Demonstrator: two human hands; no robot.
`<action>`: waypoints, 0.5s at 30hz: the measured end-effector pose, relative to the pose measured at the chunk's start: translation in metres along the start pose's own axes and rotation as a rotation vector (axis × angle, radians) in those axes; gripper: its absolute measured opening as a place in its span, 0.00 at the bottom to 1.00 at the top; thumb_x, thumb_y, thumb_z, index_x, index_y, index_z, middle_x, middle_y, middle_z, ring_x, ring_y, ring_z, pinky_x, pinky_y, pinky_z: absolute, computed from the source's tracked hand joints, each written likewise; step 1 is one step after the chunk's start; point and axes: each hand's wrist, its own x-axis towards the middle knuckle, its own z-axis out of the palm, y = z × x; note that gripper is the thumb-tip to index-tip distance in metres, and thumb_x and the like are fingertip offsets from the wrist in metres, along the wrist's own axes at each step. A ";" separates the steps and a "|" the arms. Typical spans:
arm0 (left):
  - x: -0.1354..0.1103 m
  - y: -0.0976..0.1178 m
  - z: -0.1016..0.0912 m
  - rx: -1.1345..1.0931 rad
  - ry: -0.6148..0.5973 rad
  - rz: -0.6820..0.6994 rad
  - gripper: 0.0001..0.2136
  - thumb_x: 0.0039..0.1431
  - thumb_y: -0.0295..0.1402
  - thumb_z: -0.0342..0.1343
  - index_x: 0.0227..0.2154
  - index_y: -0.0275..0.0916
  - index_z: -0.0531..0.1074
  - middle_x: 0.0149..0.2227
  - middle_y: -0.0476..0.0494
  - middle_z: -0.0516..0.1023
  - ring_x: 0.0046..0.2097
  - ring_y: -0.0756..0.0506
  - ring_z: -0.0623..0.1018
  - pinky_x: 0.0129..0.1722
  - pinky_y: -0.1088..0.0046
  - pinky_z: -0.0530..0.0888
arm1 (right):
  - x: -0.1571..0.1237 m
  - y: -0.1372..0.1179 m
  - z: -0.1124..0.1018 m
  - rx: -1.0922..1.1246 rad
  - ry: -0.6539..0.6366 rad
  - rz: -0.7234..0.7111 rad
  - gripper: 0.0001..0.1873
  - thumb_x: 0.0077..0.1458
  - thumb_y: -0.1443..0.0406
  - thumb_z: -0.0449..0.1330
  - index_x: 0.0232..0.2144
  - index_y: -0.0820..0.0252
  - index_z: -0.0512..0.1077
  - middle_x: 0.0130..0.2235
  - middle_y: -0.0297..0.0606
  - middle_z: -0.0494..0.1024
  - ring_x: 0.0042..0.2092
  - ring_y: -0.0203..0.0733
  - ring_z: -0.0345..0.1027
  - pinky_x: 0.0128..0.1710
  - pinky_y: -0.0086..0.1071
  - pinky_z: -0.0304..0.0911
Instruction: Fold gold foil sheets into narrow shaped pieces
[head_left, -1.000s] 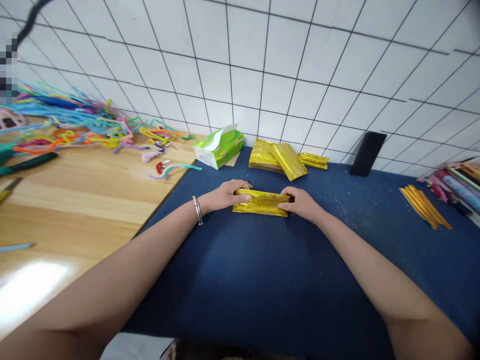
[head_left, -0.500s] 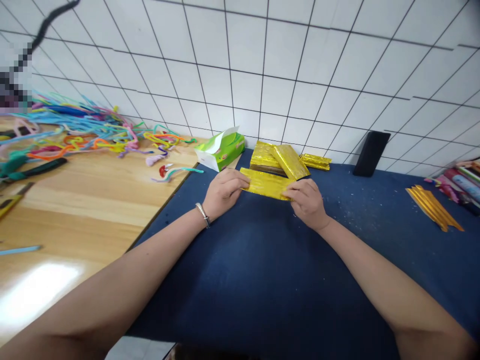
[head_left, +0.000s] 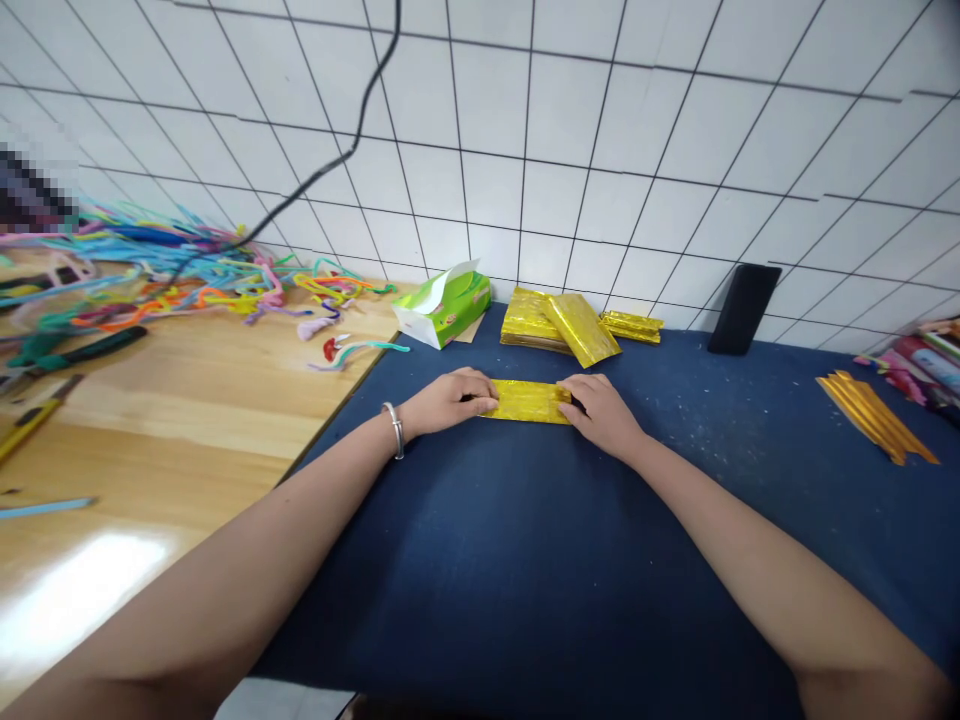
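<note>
A strip of shiny gold foil paper [head_left: 527,401] lies level at the surface of the dark blue mat [head_left: 517,540], stretched between my two hands. My left hand [head_left: 452,399], with a silver bangle at its wrist, has its thumb and fingers closed on the left end. At the other end my right hand [head_left: 602,412] pinches the strip the same way. Behind it, against the wall, sits a stack of gold foil paper [head_left: 531,318], with one gold sheet [head_left: 584,328] leaning across its right side.
Folded gold strips [head_left: 632,326] lie behind the stack; orange-gold strips [head_left: 876,415] are at the right. A green tissue pack [head_left: 446,305] and a black upright phone-like slab [head_left: 744,309] stand near the wall. Colourful pipe cleaners [head_left: 247,285], a yellow cutter [head_left: 34,425] and a black cable [head_left: 322,170] are at left.
Both hands have brought the gold foil strip nearer to me and down toward the mat, away from the stack. A black cable has swung right, across the wall.
</note>
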 end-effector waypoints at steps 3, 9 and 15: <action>0.003 -0.007 0.009 0.064 0.030 -0.037 0.07 0.57 0.36 0.52 0.30 0.39 0.71 0.39 0.45 0.74 0.43 0.47 0.71 0.48 0.67 0.65 | 0.002 0.003 0.002 -0.014 -0.047 0.023 0.24 0.54 0.57 0.55 0.52 0.59 0.64 0.50 0.44 0.70 0.51 0.49 0.60 0.51 0.44 0.54; 0.001 -0.013 0.013 0.176 0.054 -0.166 0.24 0.52 0.41 0.56 0.53 0.44 0.62 0.54 0.43 0.67 0.54 0.42 0.65 0.53 0.61 0.61 | 0.002 0.007 0.004 0.019 -0.056 0.078 0.31 0.49 0.52 0.58 0.54 0.57 0.62 0.51 0.44 0.68 0.52 0.50 0.58 0.50 0.44 0.53; 0.000 -0.013 0.012 0.189 0.032 -0.209 0.29 0.51 0.43 0.56 0.57 0.46 0.58 0.55 0.42 0.66 0.54 0.40 0.64 0.52 0.61 0.61 | 0.001 0.007 0.002 0.055 -0.025 0.124 0.33 0.46 0.50 0.60 0.53 0.56 0.63 0.47 0.42 0.70 0.48 0.50 0.60 0.48 0.43 0.54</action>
